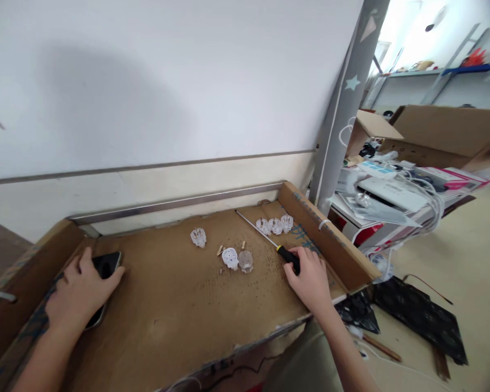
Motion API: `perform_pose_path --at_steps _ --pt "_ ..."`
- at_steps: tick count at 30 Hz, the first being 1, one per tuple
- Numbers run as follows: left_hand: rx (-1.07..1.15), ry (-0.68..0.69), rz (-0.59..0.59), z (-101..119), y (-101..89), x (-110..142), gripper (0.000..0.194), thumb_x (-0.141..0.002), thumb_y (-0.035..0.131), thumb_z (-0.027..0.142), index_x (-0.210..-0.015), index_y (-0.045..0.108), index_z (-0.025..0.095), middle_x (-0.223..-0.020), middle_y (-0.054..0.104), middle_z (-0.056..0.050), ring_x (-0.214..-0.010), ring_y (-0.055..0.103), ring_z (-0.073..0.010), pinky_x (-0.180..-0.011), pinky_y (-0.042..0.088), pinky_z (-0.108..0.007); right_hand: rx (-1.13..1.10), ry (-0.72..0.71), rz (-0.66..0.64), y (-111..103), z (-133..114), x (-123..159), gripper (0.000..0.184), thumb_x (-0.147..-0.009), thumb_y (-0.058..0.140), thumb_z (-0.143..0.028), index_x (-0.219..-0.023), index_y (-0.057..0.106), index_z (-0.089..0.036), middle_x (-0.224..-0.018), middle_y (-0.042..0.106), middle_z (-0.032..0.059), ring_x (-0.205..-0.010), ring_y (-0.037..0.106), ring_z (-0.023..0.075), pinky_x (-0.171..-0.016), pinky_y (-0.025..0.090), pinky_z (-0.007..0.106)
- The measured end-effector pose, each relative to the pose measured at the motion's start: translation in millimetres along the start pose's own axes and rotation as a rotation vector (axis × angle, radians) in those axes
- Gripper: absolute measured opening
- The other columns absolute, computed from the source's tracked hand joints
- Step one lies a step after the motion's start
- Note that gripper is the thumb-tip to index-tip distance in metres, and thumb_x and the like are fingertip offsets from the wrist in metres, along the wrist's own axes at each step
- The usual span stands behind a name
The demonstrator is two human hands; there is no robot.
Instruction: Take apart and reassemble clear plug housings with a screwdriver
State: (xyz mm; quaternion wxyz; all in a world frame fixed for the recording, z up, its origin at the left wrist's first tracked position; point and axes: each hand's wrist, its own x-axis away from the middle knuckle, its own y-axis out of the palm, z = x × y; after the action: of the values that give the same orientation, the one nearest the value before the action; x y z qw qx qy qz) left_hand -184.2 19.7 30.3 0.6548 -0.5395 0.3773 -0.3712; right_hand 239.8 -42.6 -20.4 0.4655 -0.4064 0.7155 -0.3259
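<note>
At the left of the cardboard tray [155, 321], my left hand [79, 291] straddles a dark smartphone [108, 265], thumb on one edge and fingers across the other side. My right hand [310, 275] is closed round the black handle of a screwdriver [283, 253], whose shaft points away to the upper left. Beyond the shaft, three clear plugs [275, 226] sit in a row. Another clear plug [198, 237] lies apart, left of centre. Between them are a whitish plug half [230, 258] and a clear plug cover [245, 261], with small brass pieces [219, 250] beside them.
Raised cardboard sides [330, 239] bound the tray, and a metal strip [179, 204] runs along its back below a white wall panel [167, 81]. A grey post [335, 114] stands at the right, beside boxes and cables [428, 196]. Black plastic [420, 316] lies on the floor.
</note>
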Motion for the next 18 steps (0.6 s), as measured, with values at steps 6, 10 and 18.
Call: perform_pose_path --at_steps 6,10,18 --pt "-0.029 -0.043 -0.020 5.8 -5.3 -0.6 0.090 -0.079 0.025 0.072 -0.144 0.010 0.012 -0.145 0.021 -0.023 -0.125 0.033 -0.0464 -0.099 0.032 -0.052 -0.007 0.009 -0.008 -0.2 -0.6 -0.1 0.020 -0.078 0.046 -0.023 -0.095 0.055 -0.019 -0.093 0.060 0.0029 -0.089 0.050 0.0190 -0.078 0.027 0.030" --pt "-0.042 -0.069 -0.031 10.4 -7.2 -6.3 0.090 -0.079 0.026 0.073 -0.143 0.015 0.012 -0.141 0.028 -0.024 -0.122 0.034 -0.0481 -0.095 0.034 -0.053 -0.007 0.015 -0.011 0.1 -0.6 0.0 0.020 -0.078 0.046 -0.023 -0.095 0.055 -0.020 -0.093 0.060 0.0022 -0.089 0.050 0.0191 -0.079 0.027 0.031" --pt "-0.034 -0.092 -0.011 15.3 -6.7 -10.1 0.088 -0.078 0.031 0.072 -0.143 0.020 0.012 -0.143 0.027 -0.023 -0.123 0.034 -0.0475 -0.094 0.035 -0.053 0.000 0.018 -0.012 -0.3 -0.8 -0.5 0.020 -0.077 0.046 -0.023 -0.095 0.055 -0.020 -0.093 0.060 0.0013 -0.090 0.050 0.0190 -0.080 0.028 0.031"
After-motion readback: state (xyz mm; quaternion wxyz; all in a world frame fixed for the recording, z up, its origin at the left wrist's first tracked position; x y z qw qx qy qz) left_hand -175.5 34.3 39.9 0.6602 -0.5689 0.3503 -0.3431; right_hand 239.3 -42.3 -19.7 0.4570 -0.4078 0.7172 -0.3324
